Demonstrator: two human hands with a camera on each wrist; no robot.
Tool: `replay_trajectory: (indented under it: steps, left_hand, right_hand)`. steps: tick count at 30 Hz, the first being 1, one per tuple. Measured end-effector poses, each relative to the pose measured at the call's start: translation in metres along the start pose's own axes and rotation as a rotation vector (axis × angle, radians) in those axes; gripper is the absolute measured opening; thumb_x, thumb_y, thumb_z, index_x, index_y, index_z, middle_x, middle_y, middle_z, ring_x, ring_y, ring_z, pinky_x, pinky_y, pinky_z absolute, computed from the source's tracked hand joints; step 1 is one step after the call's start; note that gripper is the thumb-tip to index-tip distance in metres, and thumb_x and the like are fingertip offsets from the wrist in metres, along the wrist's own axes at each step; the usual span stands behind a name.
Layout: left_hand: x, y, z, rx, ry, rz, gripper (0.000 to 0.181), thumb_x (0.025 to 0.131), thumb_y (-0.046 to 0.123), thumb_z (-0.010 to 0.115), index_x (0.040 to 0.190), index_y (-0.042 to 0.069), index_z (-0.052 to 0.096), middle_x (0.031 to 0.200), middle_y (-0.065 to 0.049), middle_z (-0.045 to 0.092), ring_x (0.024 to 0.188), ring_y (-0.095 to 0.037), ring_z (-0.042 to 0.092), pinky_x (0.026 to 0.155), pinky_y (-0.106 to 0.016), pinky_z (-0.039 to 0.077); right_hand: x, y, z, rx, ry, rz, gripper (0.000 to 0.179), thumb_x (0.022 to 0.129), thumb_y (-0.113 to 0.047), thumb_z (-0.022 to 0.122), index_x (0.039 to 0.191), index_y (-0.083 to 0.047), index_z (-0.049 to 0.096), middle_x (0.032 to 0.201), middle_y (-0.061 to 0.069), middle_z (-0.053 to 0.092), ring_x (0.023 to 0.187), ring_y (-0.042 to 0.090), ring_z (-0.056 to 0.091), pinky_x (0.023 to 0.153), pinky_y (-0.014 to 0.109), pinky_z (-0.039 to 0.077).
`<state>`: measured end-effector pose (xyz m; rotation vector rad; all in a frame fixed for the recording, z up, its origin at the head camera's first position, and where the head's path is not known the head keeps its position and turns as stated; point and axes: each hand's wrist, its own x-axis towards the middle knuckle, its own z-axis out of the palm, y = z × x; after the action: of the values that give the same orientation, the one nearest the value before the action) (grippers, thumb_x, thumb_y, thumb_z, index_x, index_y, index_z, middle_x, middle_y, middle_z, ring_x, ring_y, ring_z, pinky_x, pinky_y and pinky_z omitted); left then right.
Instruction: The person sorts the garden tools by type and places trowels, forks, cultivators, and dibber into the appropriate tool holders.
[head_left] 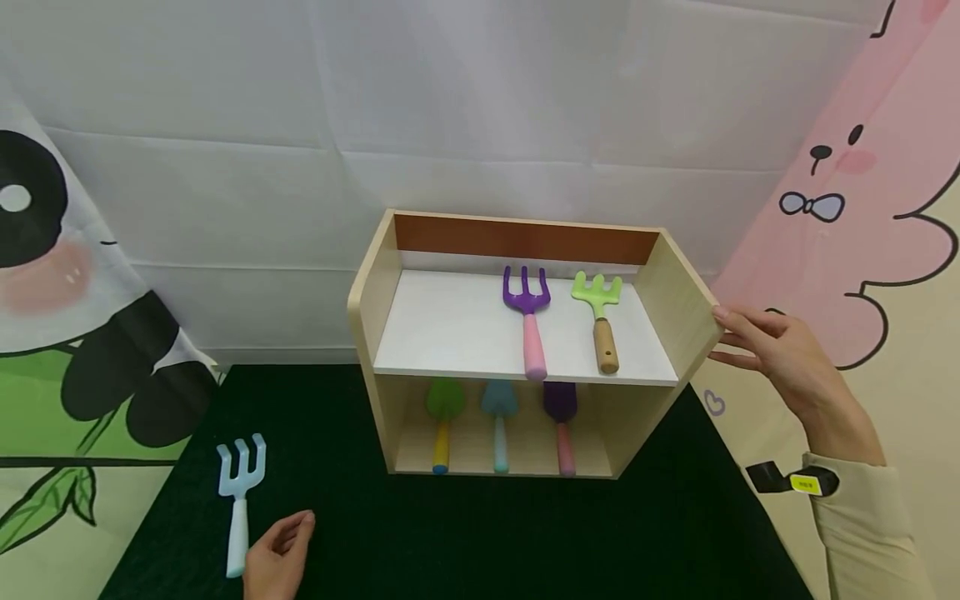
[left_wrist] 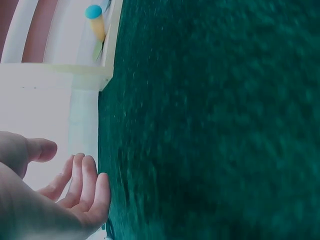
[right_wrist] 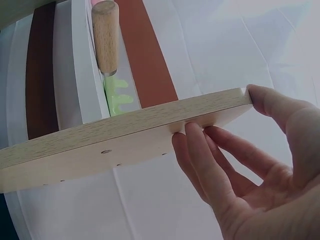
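Note:
My right hand (head_left: 787, 358) holds the upper right corner of a two-tier wooden shelf (head_left: 693, 292). In the right wrist view the thumb is at the panel's edge and the fingers (right_wrist: 210, 165) lie against its outer face. Low on the left, my left hand (head_left: 277, 557) is loosely curled with nothing in it, close beside a light blue toy hand fork (head_left: 238, 508) on the dark green cloth. On the shelf's white upper board lie a purple fork with a pink handle (head_left: 531, 325) and a green rake with a wooden handle (head_left: 602, 325).
In the lower compartment stand a green trowel (head_left: 444, 425), a blue trowel (head_left: 500, 425) and a purple trowel (head_left: 561, 425). Dark green cloth (head_left: 480, 537) covers the table. A white curtain (head_left: 225, 208) hangs behind, with cartoon figures on either side.

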<state>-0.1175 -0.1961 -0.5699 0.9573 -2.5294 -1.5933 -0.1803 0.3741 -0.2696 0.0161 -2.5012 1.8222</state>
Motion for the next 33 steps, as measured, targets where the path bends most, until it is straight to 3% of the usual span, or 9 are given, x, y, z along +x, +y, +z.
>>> replay_trajectory:
  steps: [4,13,19,26,33]
  left_hand:
    - [0.002,-0.002,-0.009,0.005,0.024,-0.003,0.048,0.096,0.044,0.052,0.119,0.003,0.058,0.112,-0.019,0.062,0.098,-0.031,0.059,0.077,-0.041,0.05]
    - [0.008,-0.009,-0.024,0.033,0.104,0.023,0.039,0.096,0.035,0.054,0.116,0.002,0.06,0.106,-0.019,0.065,0.091,-0.029,0.063,0.061,-0.021,0.048]
    - [0.013,-0.014,-0.033,0.021,0.131,-0.002,0.038,0.096,0.033,0.055,0.117,0.001,0.06,0.107,-0.02,0.064,0.087,-0.027,0.064,0.058,-0.02,0.047]
    - [0.018,-0.019,-0.041,0.005,0.156,-0.02,0.036,0.096,0.03,0.055,0.116,0.001,0.06,0.104,-0.02,0.065,0.072,-0.015,0.063,0.053,-0.018,0.046]
    - [0.022,-0.022,-0.049,0.014,0.174,-0.029,0.035,0.097,0.027,0.054,0.118,-0.001,0.058,0.104,-0.022,0.064,0.067,-0.013,0.061,0.051,-0.023,0.048]
  right_hand:
    - [0.0,0.001,0.0,0.018,0.001,-0.001,0.038,0.094,-0.025,0.06,0.126,-0.004,0.059,0.11,-0.004,0.065,0.095,0.012,0.067,0.075,0.029,0.056]
    - [-0.001,0.002,0.0,0.057,-0.005,0.003,0.033,0.095,-0.022,0.059,0.124,-0.008,0.062,0.11,-0.005,0.066,0.096,0.013,0.067,0.075,0.028,0.056]
    - [-0.001,0.001,0.001,0.053,-0.004,0.008,0.034,0.095,-0.022,0.059,0.125,-0.008,0.061,0.112,-0.005,0.065,0.096,0.013,0.067,0.075,0.029,0.056]
    - [0.0,0.003,0.0,0.041,-0.009,-0.007,0.036,0.095,-0.022,0.058,0.127,-0.006,0.059,0.113,-0.004,0.064,0.096,0.012,0.067,0.075,0.028,0.056]
    - [0.0,0.004,0.001,0.057,-0.007,-0.015,0.033,0.096,-0.019,0.057,0.126,-0.006,0.06,0.112,-0.005,0.065,0.096,0.013,0.067,0.075,0.028,0.056]
